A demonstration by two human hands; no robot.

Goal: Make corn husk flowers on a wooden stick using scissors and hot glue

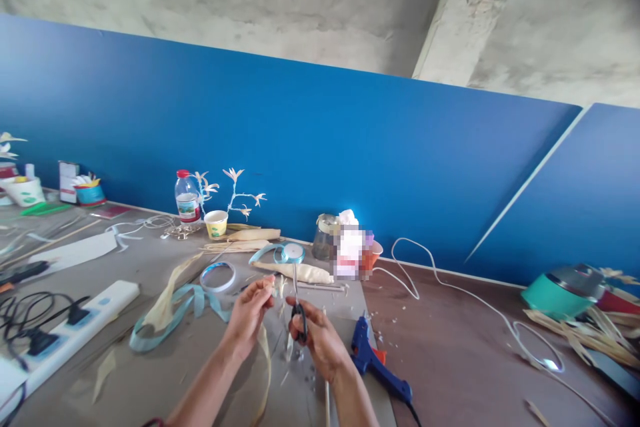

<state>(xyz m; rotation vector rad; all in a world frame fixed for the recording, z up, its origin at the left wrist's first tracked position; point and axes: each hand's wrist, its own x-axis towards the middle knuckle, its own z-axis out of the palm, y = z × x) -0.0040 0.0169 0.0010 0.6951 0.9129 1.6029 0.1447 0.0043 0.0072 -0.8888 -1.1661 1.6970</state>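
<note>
Scissors [299, 307] in right hand [319, 341], husk strip [267, 355] in left hand [249, 315]

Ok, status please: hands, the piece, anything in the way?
Left hand pinches husk strip. Right hand holds scissors, blades up by the strip. Glue gun lies close beside it.

Both bare forearms enter from the bottom centre of the frame and angle up and inward. Left hand [250, 310] is lower centre, raised off the surface, wrist bent back a little, thumb and forefinger pinched at its upper right on a pale strip [267, 353]; other fingers loosely curled. Right hand [320, 337] is just right of it, close but apart, back of hand toward the camera, fingers curled through the handles of scissors [299, 313], blades pointing up. Arms bare to the frame edge.
</note>
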